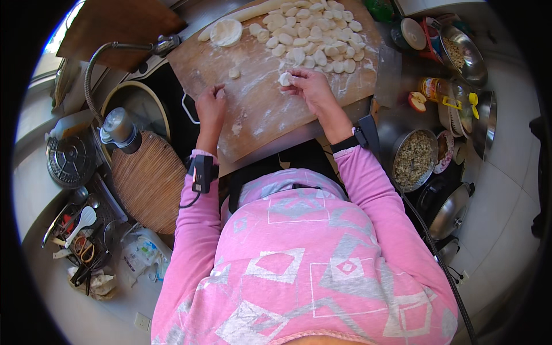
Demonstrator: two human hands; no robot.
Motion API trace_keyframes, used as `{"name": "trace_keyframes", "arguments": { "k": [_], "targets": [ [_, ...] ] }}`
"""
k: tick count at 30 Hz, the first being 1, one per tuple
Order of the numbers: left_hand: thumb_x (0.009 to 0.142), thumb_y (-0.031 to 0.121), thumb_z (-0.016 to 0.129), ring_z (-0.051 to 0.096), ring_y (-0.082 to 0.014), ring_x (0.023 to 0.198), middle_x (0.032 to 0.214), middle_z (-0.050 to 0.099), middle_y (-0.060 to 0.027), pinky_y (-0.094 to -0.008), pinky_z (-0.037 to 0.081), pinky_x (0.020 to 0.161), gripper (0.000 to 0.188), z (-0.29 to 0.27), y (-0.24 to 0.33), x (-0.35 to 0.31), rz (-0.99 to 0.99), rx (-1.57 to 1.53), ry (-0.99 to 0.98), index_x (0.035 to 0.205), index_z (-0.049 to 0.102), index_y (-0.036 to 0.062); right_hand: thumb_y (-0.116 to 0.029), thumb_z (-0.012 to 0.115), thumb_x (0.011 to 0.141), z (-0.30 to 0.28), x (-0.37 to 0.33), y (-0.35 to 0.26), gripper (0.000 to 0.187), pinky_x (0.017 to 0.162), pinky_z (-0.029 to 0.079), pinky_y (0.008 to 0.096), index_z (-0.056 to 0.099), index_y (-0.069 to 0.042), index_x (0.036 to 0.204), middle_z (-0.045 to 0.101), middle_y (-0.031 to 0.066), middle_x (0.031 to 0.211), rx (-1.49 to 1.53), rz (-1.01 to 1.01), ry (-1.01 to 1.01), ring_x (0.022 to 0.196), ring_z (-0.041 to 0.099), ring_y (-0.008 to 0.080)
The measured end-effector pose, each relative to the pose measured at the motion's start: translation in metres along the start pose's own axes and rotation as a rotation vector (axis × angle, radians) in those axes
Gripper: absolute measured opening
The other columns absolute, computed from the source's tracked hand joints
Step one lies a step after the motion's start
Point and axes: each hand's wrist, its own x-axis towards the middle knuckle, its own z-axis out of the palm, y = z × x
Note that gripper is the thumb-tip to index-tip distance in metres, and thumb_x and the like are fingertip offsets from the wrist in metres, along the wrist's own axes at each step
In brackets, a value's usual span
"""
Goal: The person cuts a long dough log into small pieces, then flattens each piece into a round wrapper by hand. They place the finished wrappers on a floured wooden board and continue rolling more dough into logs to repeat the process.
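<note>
Two bare hands work above a floured wooden board (253, 129) in my view from the head camera. I see the right hand (305, 85) with its thumb and fingers pinched together on a small dough piece (284, 79), clamped at the fingertips toward the middle of the board. The left hand (211, 103) is over the board's left part, fingers curled in; I cannot tell whether they close on anything. Between the hands, somewhat nearer the left one, I make out a single dough lump (234, 73) resting on the flour.

Many pale dough discs (319, 35) lie heaped and overlapping beyond the right hand, toward the far right of the board. To their left I find a round stack of dough wrappers (226, 33), and beside it a long pale roll (253, 11), though I can't tell whether it is a pin or dough. Off the board's right side I see a metal bowl of chopped filling (415, 158), with a cut apple (417, 102) farther up near a yellow-labelled bottle (432, 89).
</note>
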Motion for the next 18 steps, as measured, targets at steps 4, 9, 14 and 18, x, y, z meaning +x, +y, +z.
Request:
{"name": "trace_keyframes", "arguments": {
  "k": [4, 9, 14, 18],
  "targets": [
    [0.087, 0.015, 0.064, 0.071, -0.0347, 0.09, 0.098, 0.072, -0.0215, -0.0403, 0.054, 0.083, 0.025, 0.003, -0.001, 0.013, -0.036, -0.104, -0.058, 0.107, 0.075, 0.0045, 0.0, 0.069, 0.083, 0.032, 0.007, 0.006, 0.026, 0.071, 0.056, 0.0305, 0.069, -0.001, 0.109, 0.071, 0.0072, 0.097, -0.459, -0.39, 0.126, 0.086, 0.07, 0.0216],
    [0.086, 0.014, 0.063, 0.07, -0.0367, 0.09, 0.097, 0.072, -0.0225, -0.0416, 0.054, 0.082, 0.024, 0.005, 0.003, 0.015, -0.025, -0.123, -0.095, 0.103, 0.076, 0.0032, 0.003, 0.065, 0.073, 0.048, 0.006, 0.012, 0.022, 0.08, 0.051, 0.0416, 0.068, -0.008, 0.093, 0.066, 0.0092, 0.094, -1.073, -1.085, 0.284, 0.091, 0.063, 0.0333],
    [0.087, 0.013, 0.062, 0.07, -0.0376, 0.09, 0.098, 0.072, -0.0227, -0.0424, 0.053, 0.082, 0.024, 0.004, 0.001, 0.012, 0.032, -0.1, -0.052, 0.104, 0.075, 0.0026, -0.001, 0.059, 0.079, 0.047, -0.001, 0.031, 0.014, 0.085, 0.049, 0.045, 0.065, -0.009, 0.089, 0.064, 0.0096, 0.1, -1.241, -1.092, 0.143, 0.098, 0.06, 0.0339],
    [0.087, 0.013, 0.063, 0.07, -0.0366, 0.091, 0.099, 0.072, -0.0222, -0.0418, 0.054, 0.082, 0.024, 0.008, 0.001, 0.011, -0.045, -0.124, -0.046, 0.106, 0.075, 0.0024, -0.001, 0.058, 0.08, 0.025, -0.017, 0.038, 0.016, 0.086, 0.048, 0.0462, 0.066, -0.008, 0.092, 0.064, 0.0117, 0.1, -1.144, -1.072, 0.201, 0.099, 0.06, 0.0347]
  ]
}}
